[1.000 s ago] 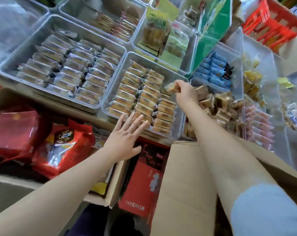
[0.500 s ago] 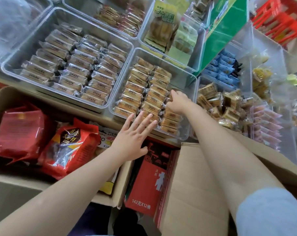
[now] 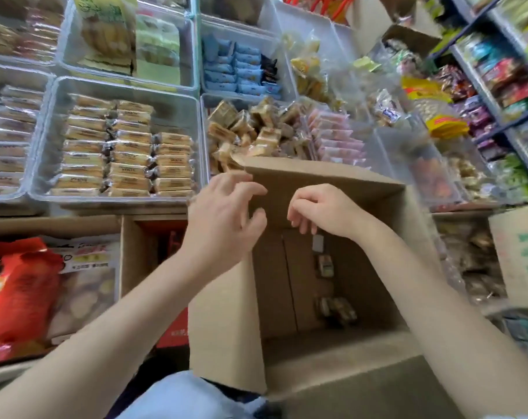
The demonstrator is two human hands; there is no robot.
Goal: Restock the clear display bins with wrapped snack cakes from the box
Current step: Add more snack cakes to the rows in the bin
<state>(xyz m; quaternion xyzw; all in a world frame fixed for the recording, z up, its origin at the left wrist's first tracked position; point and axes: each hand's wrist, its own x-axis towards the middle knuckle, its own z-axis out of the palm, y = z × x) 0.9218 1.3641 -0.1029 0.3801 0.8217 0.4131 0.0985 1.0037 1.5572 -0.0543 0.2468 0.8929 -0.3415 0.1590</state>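
Over the open cardboard box (image 3: 332, 373), left hand (image 3: 223, 219) and right hand (image 3: 323, 210), both empty, fingers loosely curled.

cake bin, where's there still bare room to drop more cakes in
Bare floor shows along the cake bin's far wall, mostly its far right corner beyond the short third row of cakes. The two left rows and the near edge are packed. The next bin to the right is heaped full.

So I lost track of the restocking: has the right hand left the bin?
Yes. The right hand moved from the clear bin back over the open cardboard box.
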